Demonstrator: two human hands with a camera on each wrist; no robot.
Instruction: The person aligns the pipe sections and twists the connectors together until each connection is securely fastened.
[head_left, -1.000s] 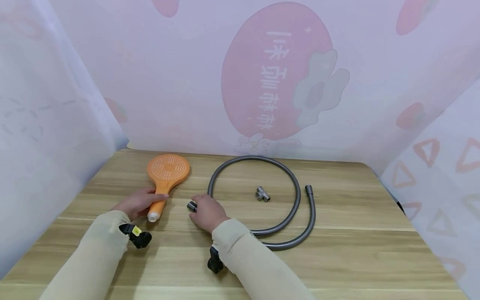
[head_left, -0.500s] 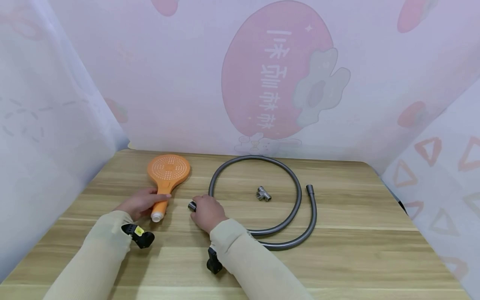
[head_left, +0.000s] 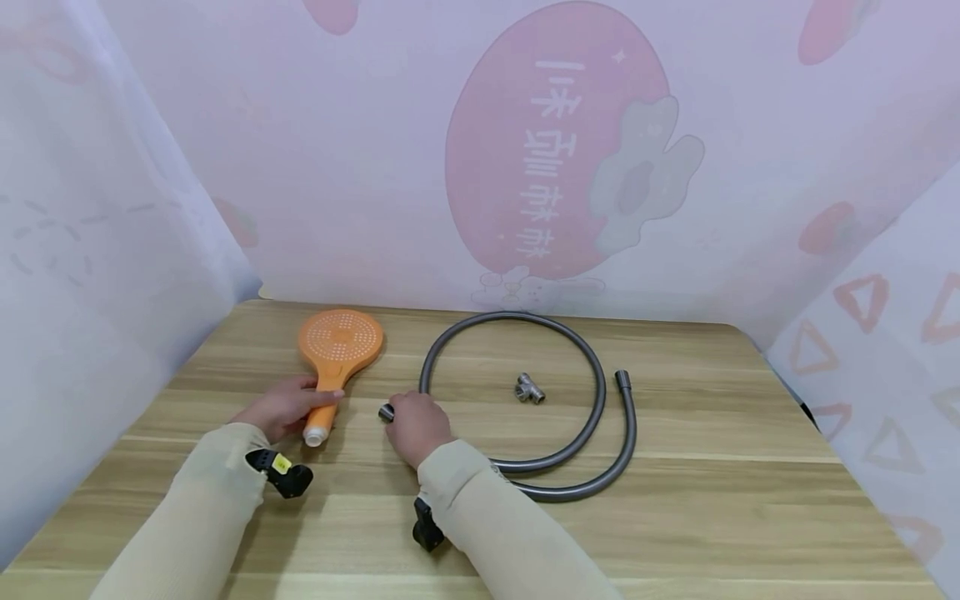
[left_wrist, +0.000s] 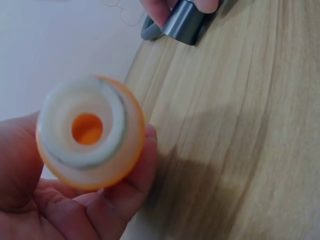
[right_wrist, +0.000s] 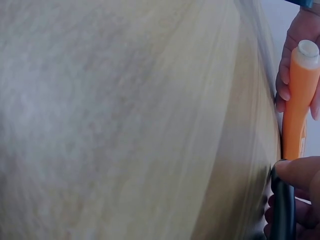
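Note:
My left hand (head_left: pixel 283 407) grips the handle of an orange shower head (head_left: pixel 340 340), which has its spray face up. The white threaded end (left_wrist: pixel 82 122) of the handle points toward me, and its hole shows in the left wrist view. A short way to the right, my right hand (head_left: pixel 417 427) pinches a grey shower hose (head_left: pixel 600 387) close to one end. That metal end fitting (head_left: pixel 386 413) sticks out past the fingers toward the shower head, apart from it. In the right wrist view thumb and fingers close around the dark hose end (right_wrist: pixel 283 210).
The hose loops across the middle of the wooden table (head_left: pixel 712 500), its other end fitting (head_left: pixel 622 380) lying at the right. Inside the loop lies a small metal tee fitting (head_left: pixel 529 388). A printed pink curtain (head_left: pixel 360 167) stands behind the table.
The left hand tilts the shower head's handle slightly rightward. The right hand keeps its grip on the hose end, and the hose and tee fitting stay put.

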